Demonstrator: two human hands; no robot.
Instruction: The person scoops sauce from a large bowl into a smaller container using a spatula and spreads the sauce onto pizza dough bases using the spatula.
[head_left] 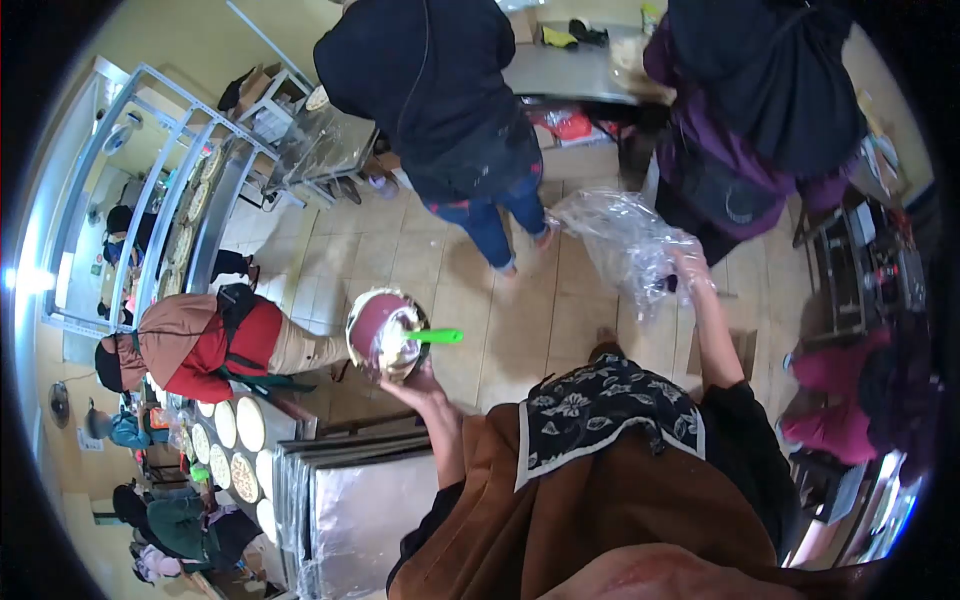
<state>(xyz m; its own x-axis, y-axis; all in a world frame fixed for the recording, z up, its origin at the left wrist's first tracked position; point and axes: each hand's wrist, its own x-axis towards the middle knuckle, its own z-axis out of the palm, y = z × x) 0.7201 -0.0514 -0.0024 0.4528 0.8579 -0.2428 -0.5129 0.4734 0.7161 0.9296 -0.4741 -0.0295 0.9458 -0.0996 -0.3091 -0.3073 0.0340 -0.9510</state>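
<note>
My left hand (418, 385) is closed on the side of a round bowl (378, 318), holding it out over the floor. White cream (395, 345) coats part of its pinkish inside and its rim. A spatula with a bright green handle (440, 336) rests in the bowl, the handle sticking out over the rim to the right. On the other side, my right hand (688, 262) grips a crumpled clear plastic bag (610, 235) that hangs loosely and spreads to the left. That hand seems to have a thin clear covering.
Two people in dark clothes (430, 100) (765, 100) stand ahead at a metal table (585, 75). Left, a person in red (250, 345) bends near round flat pieces (250, 424) on a table. Stacked trays (370, 500) stand close on my left. A metal rack (150, 170) is farther left.
</note>
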